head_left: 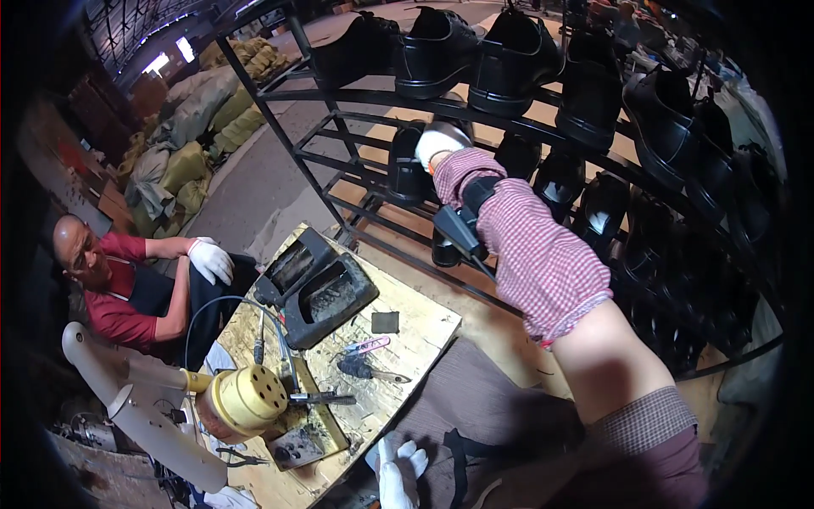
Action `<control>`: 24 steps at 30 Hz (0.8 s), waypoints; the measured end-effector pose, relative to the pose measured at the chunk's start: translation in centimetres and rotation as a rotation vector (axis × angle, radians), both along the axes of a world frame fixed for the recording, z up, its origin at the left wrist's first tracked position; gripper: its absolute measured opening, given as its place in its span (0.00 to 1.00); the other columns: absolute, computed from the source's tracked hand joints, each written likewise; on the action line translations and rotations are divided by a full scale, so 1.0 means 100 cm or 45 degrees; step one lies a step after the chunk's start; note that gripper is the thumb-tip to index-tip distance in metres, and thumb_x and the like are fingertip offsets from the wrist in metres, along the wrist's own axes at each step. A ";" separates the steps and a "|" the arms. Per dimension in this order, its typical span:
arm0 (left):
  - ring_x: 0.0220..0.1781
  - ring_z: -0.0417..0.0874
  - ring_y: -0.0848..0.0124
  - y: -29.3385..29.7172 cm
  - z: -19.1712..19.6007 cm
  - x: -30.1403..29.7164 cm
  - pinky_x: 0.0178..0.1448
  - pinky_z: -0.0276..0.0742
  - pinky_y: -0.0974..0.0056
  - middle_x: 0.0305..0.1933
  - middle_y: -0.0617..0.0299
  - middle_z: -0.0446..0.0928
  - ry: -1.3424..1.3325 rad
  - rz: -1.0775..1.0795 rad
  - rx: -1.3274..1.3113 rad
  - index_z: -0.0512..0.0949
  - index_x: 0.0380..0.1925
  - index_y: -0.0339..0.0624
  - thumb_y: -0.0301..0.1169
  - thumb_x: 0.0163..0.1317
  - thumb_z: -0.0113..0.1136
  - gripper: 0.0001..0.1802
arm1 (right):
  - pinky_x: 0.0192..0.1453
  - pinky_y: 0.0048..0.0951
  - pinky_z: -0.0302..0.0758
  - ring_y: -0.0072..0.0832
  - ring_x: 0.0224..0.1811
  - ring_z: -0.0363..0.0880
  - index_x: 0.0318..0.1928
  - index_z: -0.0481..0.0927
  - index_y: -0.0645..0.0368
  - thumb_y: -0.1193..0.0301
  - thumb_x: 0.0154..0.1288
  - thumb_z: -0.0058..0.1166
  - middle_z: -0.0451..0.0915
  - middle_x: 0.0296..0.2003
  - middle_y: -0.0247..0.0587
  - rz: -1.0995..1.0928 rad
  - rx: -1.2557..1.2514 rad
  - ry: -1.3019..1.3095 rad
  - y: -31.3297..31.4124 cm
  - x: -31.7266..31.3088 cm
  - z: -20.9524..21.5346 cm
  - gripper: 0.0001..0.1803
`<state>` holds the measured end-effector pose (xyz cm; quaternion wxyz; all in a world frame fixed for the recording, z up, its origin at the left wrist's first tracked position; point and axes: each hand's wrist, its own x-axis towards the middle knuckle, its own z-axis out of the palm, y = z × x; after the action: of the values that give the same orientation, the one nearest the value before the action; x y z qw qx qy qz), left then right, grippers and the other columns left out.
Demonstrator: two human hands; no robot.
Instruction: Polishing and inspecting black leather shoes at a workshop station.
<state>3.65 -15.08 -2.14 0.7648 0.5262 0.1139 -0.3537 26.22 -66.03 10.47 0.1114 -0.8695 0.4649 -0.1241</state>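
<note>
My right arm, in a red-and-white checked sleeve cover with a dark strap and small black device (458,229), reaches forward to a black metal shoe rack (373,174). At its second tier my right hand (443,142), in a white glove, closes on a dark shoe (456,110); most of its fingers are hidden. Just left of it a black shoe (409,163) stands on the same tier. My left hand (400,475), also white-gloved, is low by the near table edge with its fingers apart, nothing visible in it.
A wooden table (424,314) carries black moulded trays (329,297), a brush (369,369), a pink-handled tool (369,344) and a hammer-like tool (322,398). A yellow-headed lamp-like device (242,403) overhangs it. One person (127,288) sits at left. Sacks (182,170) lie behind.
</note>
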 end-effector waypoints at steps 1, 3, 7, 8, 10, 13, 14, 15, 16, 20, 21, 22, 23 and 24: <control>0.57 0.79 0.62 -0.001 0.000 0.001 0.65 0.77 0.54 0.62 0.54 0.75 0.014 0.013 0.005 0.56 0.76 0.42 0.56 0.80 0.50 0.38 | 0.58 0.44 0.83 0.46 0.52 0.90 0.48 0.91 0.57 0.59 0.74 0.51 0.90 0.48 0.52 -0.028 -0.066 -0.191 -0.004 0.004 -0.007 0.20; 0.56 0.79 0.62 -0.003 -0.001 0.002 0.64 0.77 0.54 0.60 0.55 0.76 0.035 0.029 0.001 0.59 0.74 0.42 0.55 0.81 0.49 0.35 | 0.64 0.44 0.79 0.47 0.55 0.88 0.55 0.89 0.57 0.52 0.77 0.49 0.88 0.52 0.54 -0.122 0.162 -0.388 -0.006 0.008 -0.012 0.26; 0.53 0.79 0.64 0.000 -0.005 0.004 0.62 0.77 0.56 0.57 0.57 0.77 0.056 0.049 -0.014 0.65 0.71 0.41 0.52 0.82 0.48 0.30 | 0.62 0.46 0.77 0.50 0.54 0.87 0.57 0.85 0.65 0.42 0.76 0.48 0.87 0.51 0.56 0.181 0.290 -0.203 0.009 -0.024 0.005 0.36; 0.53 0.79 0.64 0.002 -0.006 0.004 0.61 0.77 0.56 0.56 0.57 0.77 0.055 0.054 -0.031 0.67 0.70 0.41 0.51 0.82 0.48 0.29 | 0.62 0.45 0.78 0.50 0.54 0.87 0.57 0.82 0.69 0.39 0.76 0.47 0.87 0.49 0.60 0.286 0.277 -0.294 0.015 -0.046 0.010 0.40; 0.52 0.78 0.65 0.008 -0.005 0.003 0.60 0.78 0.57 0.55 0.58 0.78 0.060 0.069 -0.040 0.70 0.68 0.41 0.50 0.83 0.48 0.27 | 0.63 0.44 0.80 0.49 0.58 0.86 0.73 0.69 0.65 0.40 0.76 0.49 0.82 0.60 0.63 0.339 -0.072 -0.205 0.031 -0.090 0.016 0.43; 0.50 0.78 0.66 0.013 0.003 -0.002 0.58 0.78 0.59 0.52 0.60 0.79 0.057 0.097 -0.063 0.74 0.65 0.41 0.48 0.84 0.47 0.25 | 0.74 0.46 0.71 0.53 0.70 0.76 0.78 0.62 0.61 0.41 0.73 0.52 0.70 0.73 0.61 0.304 -0.623 -0.063 0.039 -0.163 0.010 0.46; 0.50 0.78 0.66 0.012 0.007 -0.005 0.58 0.78 0.59 0.52 0.60 0.79 0.044 0.111 -0.020 0.75 0.65 0.41 0.48 0.84 0.47 0.24 | 0.74 0.46 0.72 0.54 0.69 0.77 0.78 0.62 0.61 0.41 0.73 0.53 0.67 0.75 0.60 0.220 -0.592 0.100 0.035 -0.183 0.007 0.46; 0.47 0.79 0.67 0.010 0.011 -0.007 0.54 0.80 0.60 0.49 0.61 0.80 0.037 0.158 -0.083 0.78 0.56 0.42 0.46 0.84 0.48 0.20 | 0.73 0.46 0.73 0.54 0.67 0.78 0.77 0.65 0.62 0.41 0.73 0.53 0.67 0.75 0.59 0.212 -0.326 0.138 0.032 -0.198 0.002 0.45; 0.45 0.79 0.68 0.007 0.014 -0.008 0.51 0.79 0.61 0.45 0.62 0.79 0.017 0.132 -0.062 0.78 0.51 0.43 0.45 0.84 0.48 0.18 | 0.72 0.45 0.74 0.55 0.66 0.79 0.75 0.68 0.62 0.41 0.72 0.54 0.67 0.75 0.59 0.210 -0.153 0.099 0.029 -0.210 -0.003 0.44; 0.32 0.72 0.73 -0.002 0.022 -0.017 0.37 0.73 0.63 0.30 0.66 0.71 -0.216 0.047 0.015 0.72 0.33 0.50 0.40 0.83 0.52 0.15 | 0.61 0.46 0.80 0.52 0.56 0.84 0.58 0.83 0.57 0.41 0.73 0.53 0.85 0.54 0.55 0.376 -0.087 0.084 0.043 -0.226 -0.006 0.33; 0.34 0.75 0.72 -0.002 0.023 -0.021 0.39 0.75 0.63 0.32 0.65 0.73 -0.204 0.066 0.000 0.74 0.37 0.49 0.40 0.83 0.51 0.13 | 0.59 0.46 0.80 0.50 0.54 0.85 0.53 0.85 0.56 0.41 0.74 0.52 0.86 0.49 0.53 0.468 -0.101 0.031 0.058 -0.231 -0.003 0.31; 0.35 0.77 0.71 0.000 0.024 -0.024 0.40 0.77 0.63 0.34 0.63 0.75 -0.187 0.093 -0.013 0.76 0.40 0.47 0.39 0.83 0.51 0.12 | 0.57 0.46 0.81 0.49 0.52 0.86 0.47 0.87 0.56 0.41 0.74 0.51 0.88 0.44 0.51 0.527 -0.115 0.022 0.078 -0.237 0.002 0.30; 0.37 0.79 0.70 0.003 0.024 -0.028 0.42 0.79 0.63 0.36 0.62 0.78 -0.158 0.127 -0.024 0.78 0.43 0.45 0.39 0.82 0.51 0.12 | 0.55 0.45 0.81 0.48 0.49 0.87 0.44 0.88 0.55 0.42 0.73 0.53 0.87 0.42 0.51 0.649 -0.114 -0.089 0.102 -0.244 0.007 0.28; 0.65 0.79 0.55 0.008 0.025 -0.032 0.72 0.76 0.49 0.72 0.45 0.70 -0.420 -0.114 -0.220 0.44 0.85 0.42 0.62 0.77 0.51 0.51 | 0.53 0.45 0.81 0.48 0.46 0.87 0.42 0.89 0.54 0.44 0.73 0.55 0.87 0.40 0.51 0.739 -0.102 -0.153 0.127 -0.254 0.013 0.26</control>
<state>0.44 -14.31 0.35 0.7989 0.5139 -0.0674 -0.3050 0.84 -53.31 11.75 0.1350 -0.9609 0.1842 -0.1568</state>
